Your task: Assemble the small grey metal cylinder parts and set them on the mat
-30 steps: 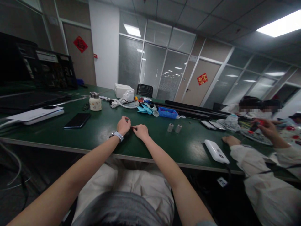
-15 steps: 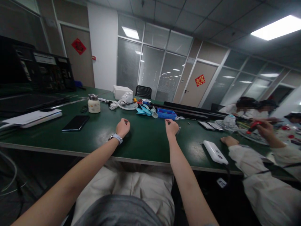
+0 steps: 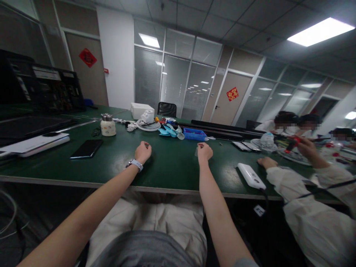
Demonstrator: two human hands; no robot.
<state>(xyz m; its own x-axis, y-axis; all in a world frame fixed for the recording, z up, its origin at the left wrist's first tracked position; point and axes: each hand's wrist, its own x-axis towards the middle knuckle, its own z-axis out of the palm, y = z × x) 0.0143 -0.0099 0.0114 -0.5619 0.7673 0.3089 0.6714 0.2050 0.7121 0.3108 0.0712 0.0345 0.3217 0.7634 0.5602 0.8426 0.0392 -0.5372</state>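
On the green tabletop (image 3: 169, 168), the small pale cylinder (image 3: 196, 151) is partly covered by the right hand (image 3: 205, 151); by a careless brush it could be tipped. This hand and the left hand (image 3: 143, 152) are curled narrow; whether anything is pinched cannot be told.

Left hand (image 3: 143, 152) and right hand (image 3: 205, 151) curled, apart

The tabletop (image 3: 171, 168) looks smooth (the phone (image 3: 86, 149), positively glossy).
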